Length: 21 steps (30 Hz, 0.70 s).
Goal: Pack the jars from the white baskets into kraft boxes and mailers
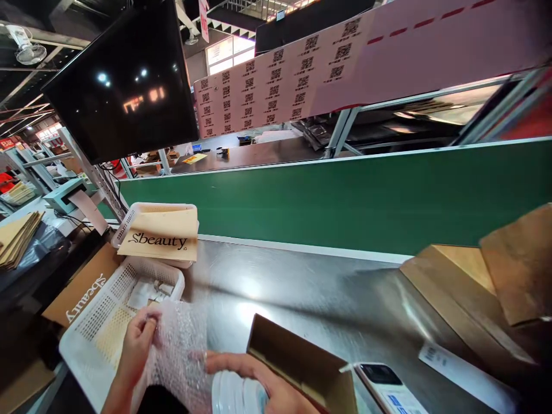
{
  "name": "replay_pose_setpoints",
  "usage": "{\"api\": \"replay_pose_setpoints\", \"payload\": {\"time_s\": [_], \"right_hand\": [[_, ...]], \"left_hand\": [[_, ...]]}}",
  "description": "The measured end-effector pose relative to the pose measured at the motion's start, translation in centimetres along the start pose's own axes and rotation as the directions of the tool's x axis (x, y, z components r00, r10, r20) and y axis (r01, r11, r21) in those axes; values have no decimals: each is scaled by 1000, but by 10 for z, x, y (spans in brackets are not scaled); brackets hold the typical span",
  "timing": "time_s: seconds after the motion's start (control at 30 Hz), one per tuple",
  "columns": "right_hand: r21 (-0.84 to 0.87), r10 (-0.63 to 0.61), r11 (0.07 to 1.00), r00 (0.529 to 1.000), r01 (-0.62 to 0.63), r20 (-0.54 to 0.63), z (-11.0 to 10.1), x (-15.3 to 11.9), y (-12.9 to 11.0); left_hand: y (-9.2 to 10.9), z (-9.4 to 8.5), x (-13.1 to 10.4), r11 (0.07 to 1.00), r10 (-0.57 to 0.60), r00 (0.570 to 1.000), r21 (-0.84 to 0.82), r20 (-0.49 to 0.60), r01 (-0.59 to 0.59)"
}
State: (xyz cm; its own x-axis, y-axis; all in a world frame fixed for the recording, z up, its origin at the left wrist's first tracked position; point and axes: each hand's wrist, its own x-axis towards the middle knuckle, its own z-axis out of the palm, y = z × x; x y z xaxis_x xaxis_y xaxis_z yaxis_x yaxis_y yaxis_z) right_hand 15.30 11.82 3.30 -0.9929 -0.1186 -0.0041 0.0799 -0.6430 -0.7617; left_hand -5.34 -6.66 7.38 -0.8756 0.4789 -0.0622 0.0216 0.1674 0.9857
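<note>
My left hand (138, 345) pinches the upper left edge of a sheet of bubble wrap (183, 345), above a white perforated basket (81, 345). At the bottom middle, my right hand (267, 382) is wrapped round a stack of white round items (236, 394), its index finger stretched toward the wrap. What exactly the round items are I cannot make out. Just right of that hand lies an open brown cardboard box (302, 362).
A phone (388, 388) lies right of the box, near a white paper strip (466, 374). Cardboard (457, 299) fills the right side. Behind the basket, a second basket (129, 221) holds printed envelopes (161, 233). A green barrier (302, 201) runs along the metal table's (276, 282) back.
</note>
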Motion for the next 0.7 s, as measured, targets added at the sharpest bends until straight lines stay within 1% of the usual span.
{"api": "replay_pose_setpoints", "payload": {"time_s": [0.1, 0.17, 0.27, 0.33, 0.4, 0.47, 0.53, 0.6, 0.7], "right_hand": [[60, 4, 998, 998, -7, 59, -3, -3, 0], [110, 9, 994, 997, -17, 73, -5, -3, 3], [94, 46, 994, 999, -48, 26, -8, -2, 9], [53, 106, 993, 994, -104, -29, -10, -2, 12], [-10, 152, 988, 986, -153, -72, -9, -2, 11], [-128, 138, 980, 984, -152, -115, -7, -2, 5], [-293, 84, 948, 985, -126, -150, -2, -3, -3], [-435, 57, 891, 983, -129, -174, 2, -3, -11], [-537, 86, 822, 973, -191, -213, 7, 1, -19]], "left_hand": [[-3, -7, 2, 996, 11, 999, 94, 30, -14], [-7, -10, 1, 993, 5, 999, 120, 49, -11], [-11, -13, 0, 993, 5, 996, 115, 84, -14], [-10, -13, 0, 993, 18, 992, 112, 123, -32], [-9, -14, 1, 991, 31, 987, 126, 159, -52], [-8, -14, 4, 987, 38, 986, 151, 161, -62], [-7, -15, 7, 986, 28, 991, 161, 130, -49], [-6, -16, 10, 991, 12, 996, 134, 92, -24], [-4, -16, 17, 998, 3, 1000, 66, 20, -4]]}}
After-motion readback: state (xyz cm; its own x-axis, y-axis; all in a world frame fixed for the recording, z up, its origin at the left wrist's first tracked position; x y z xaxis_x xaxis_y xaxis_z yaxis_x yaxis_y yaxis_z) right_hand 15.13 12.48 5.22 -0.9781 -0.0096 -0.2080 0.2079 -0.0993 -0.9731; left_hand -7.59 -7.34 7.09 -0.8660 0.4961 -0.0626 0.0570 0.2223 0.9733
